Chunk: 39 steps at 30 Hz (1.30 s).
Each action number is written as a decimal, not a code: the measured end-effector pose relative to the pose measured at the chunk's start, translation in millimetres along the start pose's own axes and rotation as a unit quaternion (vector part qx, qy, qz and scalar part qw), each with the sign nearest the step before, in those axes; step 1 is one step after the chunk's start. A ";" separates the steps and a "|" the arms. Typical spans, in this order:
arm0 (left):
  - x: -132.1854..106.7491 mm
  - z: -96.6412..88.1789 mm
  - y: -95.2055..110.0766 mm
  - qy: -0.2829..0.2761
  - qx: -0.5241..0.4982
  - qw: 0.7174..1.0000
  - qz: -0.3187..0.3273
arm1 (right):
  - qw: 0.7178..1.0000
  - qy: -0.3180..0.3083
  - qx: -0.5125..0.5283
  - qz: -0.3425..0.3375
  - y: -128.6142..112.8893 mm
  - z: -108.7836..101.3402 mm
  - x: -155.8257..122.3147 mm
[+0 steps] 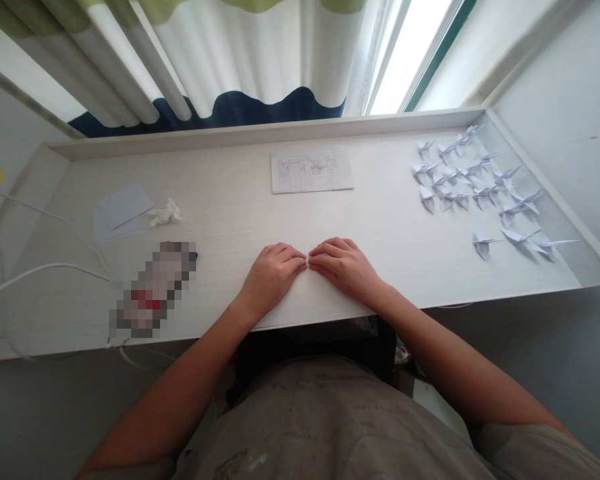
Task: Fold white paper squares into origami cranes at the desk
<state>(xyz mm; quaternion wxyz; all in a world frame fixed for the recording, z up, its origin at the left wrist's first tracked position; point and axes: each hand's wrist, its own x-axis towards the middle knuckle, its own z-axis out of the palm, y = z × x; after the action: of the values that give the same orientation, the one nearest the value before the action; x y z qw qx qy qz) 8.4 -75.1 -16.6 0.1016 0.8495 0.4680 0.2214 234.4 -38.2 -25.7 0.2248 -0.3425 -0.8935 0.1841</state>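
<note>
While pinching a tiny folded white paper (308, 261) between left grip (273, 280) and right grip (343, 267), both nearly closed on it just off the near edge of the surface (220, 267), worth keeping pressure slow and even, fingertips tight, wrists low; rows of paper cranes (481, 195) well off to the right.

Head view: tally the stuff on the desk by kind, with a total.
Paper cranes: about 20 (overlapping, count rough)
Small folded white paper, between left hand and right hand: 1
Printed form: 1
Plain paper stack: 1
Crumpled tissue: 1
Pixelated object: 1
Total: about 25
</note>
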 end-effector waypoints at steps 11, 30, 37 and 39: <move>3.7 3.3 3.6 0.010 -0.013 0.999 -0.032 | 0.997 0.015 0.040 0.061 -3.6 6.7 4.8; 14.4 -2.2 -2.1 -0.003 -0.114 0.991 -0.067 | 0.978 0.099 0.139 0.122 -7.0 15.5 9.7; 17.1 -3.2 -3.8 -0.011 -0.112 0.991 -0.071 | 0.973 0.092 0.151 0.146 -9.9 11.3 9.6; 17.2 -2.8 -4.7 -0.010 -0.115 0.991 -0.067 | 0.971 0.092 0.153 0.156 -11.0 10.6 10.3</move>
<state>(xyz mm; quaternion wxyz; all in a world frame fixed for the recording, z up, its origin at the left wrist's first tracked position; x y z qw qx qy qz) 11.5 -58.2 -11.1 0.2180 0.8010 0.4946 0.2575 216.1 -40.6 -26.4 0.3243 -0.4549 -0.7657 0.3187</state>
